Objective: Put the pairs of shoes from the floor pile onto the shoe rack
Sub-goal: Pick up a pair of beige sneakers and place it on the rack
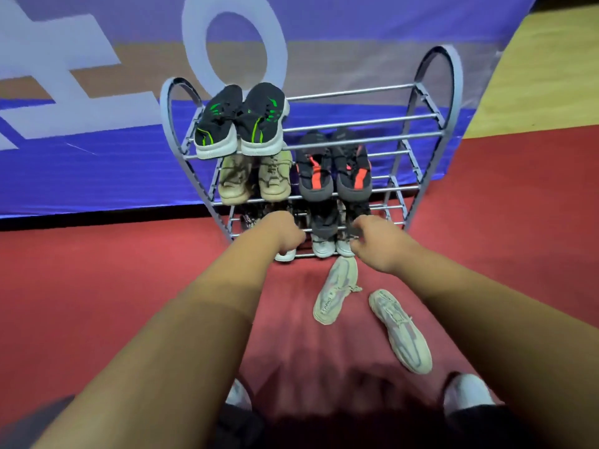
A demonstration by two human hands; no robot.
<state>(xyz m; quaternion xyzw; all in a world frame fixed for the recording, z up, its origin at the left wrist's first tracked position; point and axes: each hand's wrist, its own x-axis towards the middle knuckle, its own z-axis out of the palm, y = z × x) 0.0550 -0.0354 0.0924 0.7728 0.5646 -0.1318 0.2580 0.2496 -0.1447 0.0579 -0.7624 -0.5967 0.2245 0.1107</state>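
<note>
The grey metal shoe rack [431, 118] stands against a blue banner. Its top tier holds a black-and-green pair [241, 124]. The tier below carries a beige pair [254, 178] and a black-and-orange pair [334, 170]. Both my hands reach to the lowest tiers. My left hand [285, 233] is closed over a white-soled shoe [286, 256] at the bottom left, which is mostly hidden. My right hand [372, 243] curls its fingers on the heel of a dark pale-soled pair [324, 236]. Two pale grey sneakers [335, 294] [400, 330] lie apart on the red floor, soles partly up.
A patterned shoe [248, 220] shows behind my left wrist on a lower tier. The right half of the top tier is bare rods. Red carpet [97, 286] spreads around the rack, with wooden floor [544, 76] at the far right. My own white shoes [463, 393] are at the bottom edge.
</note>
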